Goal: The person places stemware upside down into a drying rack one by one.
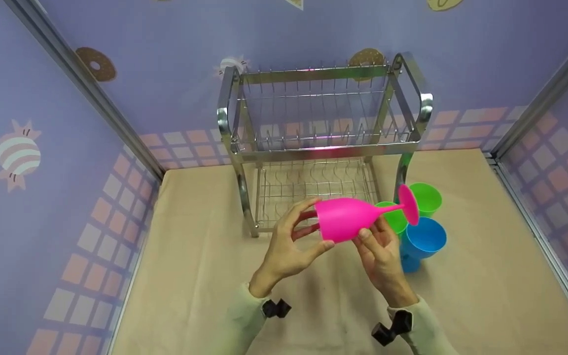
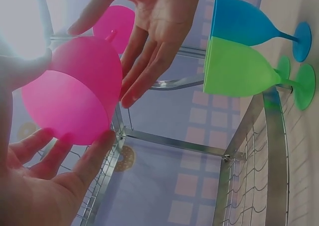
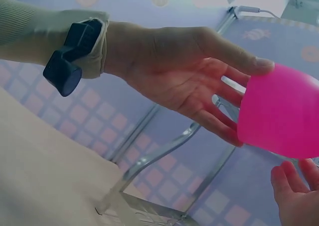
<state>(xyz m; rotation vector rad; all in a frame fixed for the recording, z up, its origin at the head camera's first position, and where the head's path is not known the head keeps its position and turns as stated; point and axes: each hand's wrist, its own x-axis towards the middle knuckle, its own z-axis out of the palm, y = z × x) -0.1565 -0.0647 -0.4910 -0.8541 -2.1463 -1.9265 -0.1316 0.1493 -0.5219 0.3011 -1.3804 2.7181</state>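
A bright pink plastic goblet (image 1: 345, 219) is held up on its side above the table, rim to the left and round foot to the right. My left hand (image 1: 284, 251) grips it at the rim, thumb on the near side and fingertips spread along the far edge. Around the lower bowl, close to the stem, my right hand (image 1: 380, 261) holds it with the thumb against the near side. The left wrist view looks into the open mouth of the pink bowl (image 2: 75, 101), with the right hand (image 2: 162, 21) beyond it.
Behind the goblet stands a two-tier metal dish rack (image 1: 328, 151). At its right side, blue goblets (image 1: 427, 236) and green goblets (image 1: 426, 198) stand upright, close together on the beige cloth (image 1: 195, 266). Patterned purple panels (image 1: 175, 64) wall in the table.
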